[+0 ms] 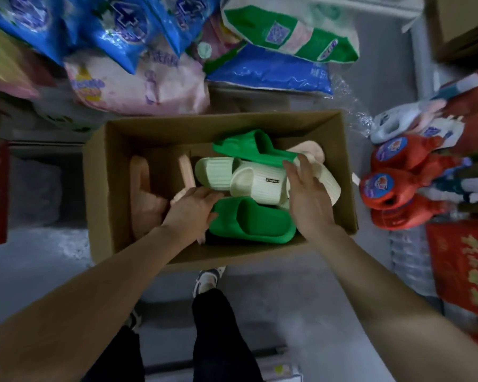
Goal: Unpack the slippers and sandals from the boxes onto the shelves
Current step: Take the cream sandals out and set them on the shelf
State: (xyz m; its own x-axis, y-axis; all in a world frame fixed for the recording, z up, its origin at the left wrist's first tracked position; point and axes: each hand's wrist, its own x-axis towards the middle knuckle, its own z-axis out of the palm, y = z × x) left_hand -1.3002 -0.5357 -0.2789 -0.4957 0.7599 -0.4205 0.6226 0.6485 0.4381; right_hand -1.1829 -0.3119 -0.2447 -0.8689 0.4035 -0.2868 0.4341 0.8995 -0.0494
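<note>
Nearest to us are our dark trouser legs [218,334] and a white shoe [207,279] on the grey floor [315,312], just short of the open cardboard box [100,188]. Both bare forearms reach forward over its near wall. Our left hand [191,208] is down among the slippers, its fingers curled over the toe end of the near green slipper [254,221], which lies against the near wall of the box; whether the thumb closes beneath we cannot tell. Our right hand [307,191] hangs above the right side of the box with its fingers straight and slightly spread, holding nothing, the fingertips over the cream slippers [260,183] heaped in the middle. Behind these a second green slipper [249,147] lies slantwise, and pale pink slippers [146,194] lie on the left side of the box, with another pale one at the far right corner. To the right of the box, red detergent bottles [392,188] lie on their sides beside a red printed package [467,271]. Beyond the far wall of the box, blue, pink and green plastic bags [155,64] are piled up.
</note>
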